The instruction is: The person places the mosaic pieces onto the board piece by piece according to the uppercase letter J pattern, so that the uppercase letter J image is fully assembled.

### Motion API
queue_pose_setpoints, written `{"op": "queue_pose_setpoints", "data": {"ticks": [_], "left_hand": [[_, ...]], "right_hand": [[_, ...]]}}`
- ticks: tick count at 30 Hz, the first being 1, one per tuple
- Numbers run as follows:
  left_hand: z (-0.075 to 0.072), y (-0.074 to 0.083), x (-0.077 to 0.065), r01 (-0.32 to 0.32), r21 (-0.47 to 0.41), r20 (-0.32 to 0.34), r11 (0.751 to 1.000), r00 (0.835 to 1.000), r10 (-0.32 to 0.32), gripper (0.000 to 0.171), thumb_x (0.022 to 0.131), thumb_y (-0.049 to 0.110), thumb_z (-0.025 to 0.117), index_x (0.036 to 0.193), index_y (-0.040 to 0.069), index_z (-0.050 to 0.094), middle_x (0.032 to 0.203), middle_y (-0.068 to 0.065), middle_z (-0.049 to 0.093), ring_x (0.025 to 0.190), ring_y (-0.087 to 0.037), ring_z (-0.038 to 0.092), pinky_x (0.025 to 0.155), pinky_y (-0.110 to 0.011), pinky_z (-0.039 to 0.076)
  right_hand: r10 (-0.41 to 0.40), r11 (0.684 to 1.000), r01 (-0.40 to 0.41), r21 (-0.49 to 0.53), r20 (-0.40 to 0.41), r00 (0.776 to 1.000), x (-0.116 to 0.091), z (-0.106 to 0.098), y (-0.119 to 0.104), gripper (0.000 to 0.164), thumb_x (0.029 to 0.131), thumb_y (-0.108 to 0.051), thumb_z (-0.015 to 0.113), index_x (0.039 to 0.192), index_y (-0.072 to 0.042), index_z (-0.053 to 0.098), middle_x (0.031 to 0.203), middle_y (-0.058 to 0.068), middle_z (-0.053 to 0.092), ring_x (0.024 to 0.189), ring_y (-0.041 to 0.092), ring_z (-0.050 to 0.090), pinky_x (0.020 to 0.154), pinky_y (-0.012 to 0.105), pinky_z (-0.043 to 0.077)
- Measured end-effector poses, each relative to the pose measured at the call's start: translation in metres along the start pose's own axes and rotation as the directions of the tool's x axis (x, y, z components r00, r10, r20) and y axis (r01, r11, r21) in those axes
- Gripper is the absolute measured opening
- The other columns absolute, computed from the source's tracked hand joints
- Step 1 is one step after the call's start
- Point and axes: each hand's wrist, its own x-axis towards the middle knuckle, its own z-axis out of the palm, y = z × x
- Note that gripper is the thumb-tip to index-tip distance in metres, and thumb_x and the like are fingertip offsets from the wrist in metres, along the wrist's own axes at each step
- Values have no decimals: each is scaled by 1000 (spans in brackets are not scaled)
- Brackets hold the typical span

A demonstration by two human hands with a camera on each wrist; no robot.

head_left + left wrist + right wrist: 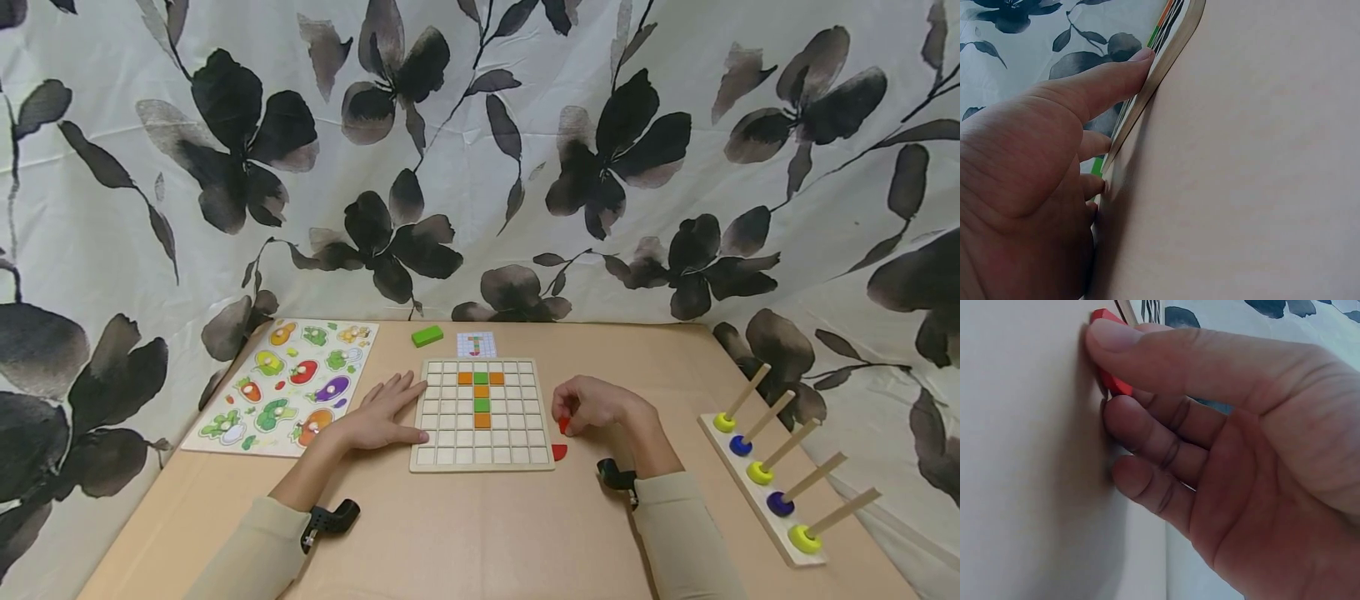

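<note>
A pale grid board [442,457] lies mid-table, with several orange tiles and two green tiles [481,405] in a T-like pattern. My left hand [384,414] rests at its left side with straight fingers, the thumb touching the board's edge in the left wrist view. Right of the board, my right hand [603,406] pinches a small red piece [1120,384] between thumb and fingers, low over the tabletop. Its full shape is hidden by the fingers. Another red piece [559,452], rounded on one side, lies against the board's lower right edge.
Behind the board lie a small pattern card [476,344] and a green block [427,336]. A sheet of fruit and vegetable pictures [255,375] is at the left. To the right stands a wooden peg rack [765,507] with yellow and blue rings. A floral curtain [480,167] hangs behind.
</note>
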Motion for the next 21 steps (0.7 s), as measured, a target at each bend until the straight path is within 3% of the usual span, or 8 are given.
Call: {"op": "queue_pose_setpoints", "data": {"ticks": [11,21], "left_hand": [[0,0,1,-15,4,-17,1000,1000,15,98,89,59,73,166,16,29,175,-18,8,163,-40,-1,130,-61,-1],[0,0,0,-8,1,-9,1000,1000,8,99,89,60,73,166,18,28,176,-16,7,163,-39,-2,130,-60,-2]], "right_hand": [[-68,998,68,0,-44,997,4,-1,-1,19,82,7,81,96,-6,77,85,9,68,80,20,58,71,28,52],[-48,998,50,36,-45,998,4,1,-3,18,84,8,79,96,-5,77,84,8,68,78,20,58,68,28,51]]}}
